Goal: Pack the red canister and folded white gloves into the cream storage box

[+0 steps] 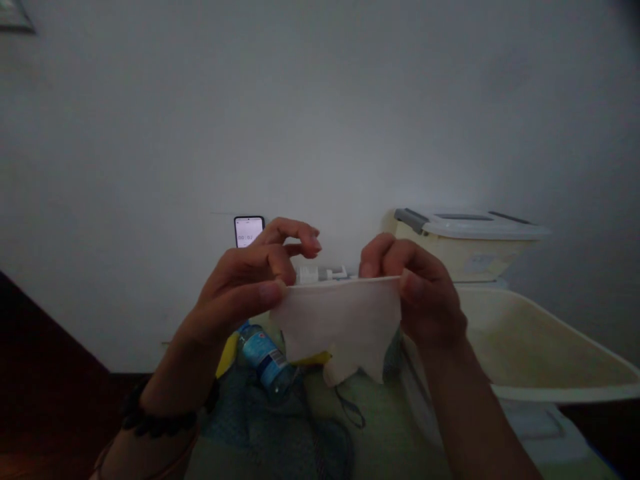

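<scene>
A small pale cloth (343, 320) hangs stretched between my two hands, its top edge straight and its lower edge uneven. My left hand (245, 280) pinches the top left corner between thumb and index finger, with the other fingers raised. At the top right corner, my right hand (423, 293) grips the cloth with its fingers curled. Just behind the top edge lies a white pump-top bottle (313, 274), partly hidden. Below my left hand a plastic bottle with a blue label (265, 357) lies on its side. A dark cord loop (353, 408) lies beneath the cloth.
A phone (249, 230) with a lit screen leans against the wall. On the right are a lidded storage box (460, 250) and a large cream basin (555, 333). Dark blue-green fabric (270, 433) and something yellow (227, 355) lie on the greenish surface (390, 433).
</scene>
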Action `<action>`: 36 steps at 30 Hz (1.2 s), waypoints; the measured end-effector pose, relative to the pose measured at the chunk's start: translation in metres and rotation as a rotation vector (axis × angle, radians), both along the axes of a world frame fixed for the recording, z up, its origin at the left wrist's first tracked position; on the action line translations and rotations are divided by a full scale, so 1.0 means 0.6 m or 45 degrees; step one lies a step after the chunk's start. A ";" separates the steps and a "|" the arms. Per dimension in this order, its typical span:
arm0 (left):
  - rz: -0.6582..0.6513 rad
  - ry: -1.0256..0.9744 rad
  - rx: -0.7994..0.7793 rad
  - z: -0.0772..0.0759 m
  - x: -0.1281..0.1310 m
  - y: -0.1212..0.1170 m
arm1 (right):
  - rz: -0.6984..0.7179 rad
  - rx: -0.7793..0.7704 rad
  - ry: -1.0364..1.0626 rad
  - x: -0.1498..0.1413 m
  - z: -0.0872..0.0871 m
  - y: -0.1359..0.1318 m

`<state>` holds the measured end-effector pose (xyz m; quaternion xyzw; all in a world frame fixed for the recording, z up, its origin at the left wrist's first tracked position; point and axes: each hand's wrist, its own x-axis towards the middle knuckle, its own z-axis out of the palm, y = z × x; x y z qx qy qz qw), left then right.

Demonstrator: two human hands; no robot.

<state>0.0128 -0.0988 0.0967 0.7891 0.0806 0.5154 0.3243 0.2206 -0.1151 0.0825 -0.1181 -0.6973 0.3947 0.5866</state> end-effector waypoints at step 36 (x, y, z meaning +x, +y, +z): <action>0.114 0.534 -0.031 0.015 -0.012 -0.003 | -0.486 -0.098 -0.244 0.007 -0.010 0.015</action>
